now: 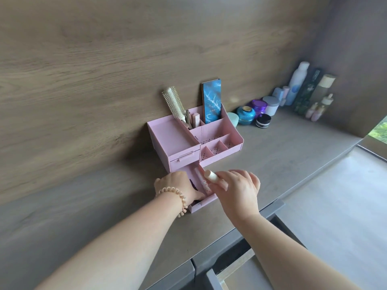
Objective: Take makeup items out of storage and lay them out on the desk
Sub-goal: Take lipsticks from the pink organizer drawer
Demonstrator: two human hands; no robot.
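The pink plastic organiser stands on the grey-brown desk against the wall, its lower drawer pulled out toward the person. The right hand, just in front of the organiser, has its grip clamped on a cream cylindrical tube above the drawer. The left hand reaches into the drawer; its fingertips are hidden, so its grip cannot be judged. A pink patterned tube lies in the drawer. Recommended: lift the cream tube clear of the drawer wall, then lay it flat on bare desk to the right of the organiser, well apart from its front edge.
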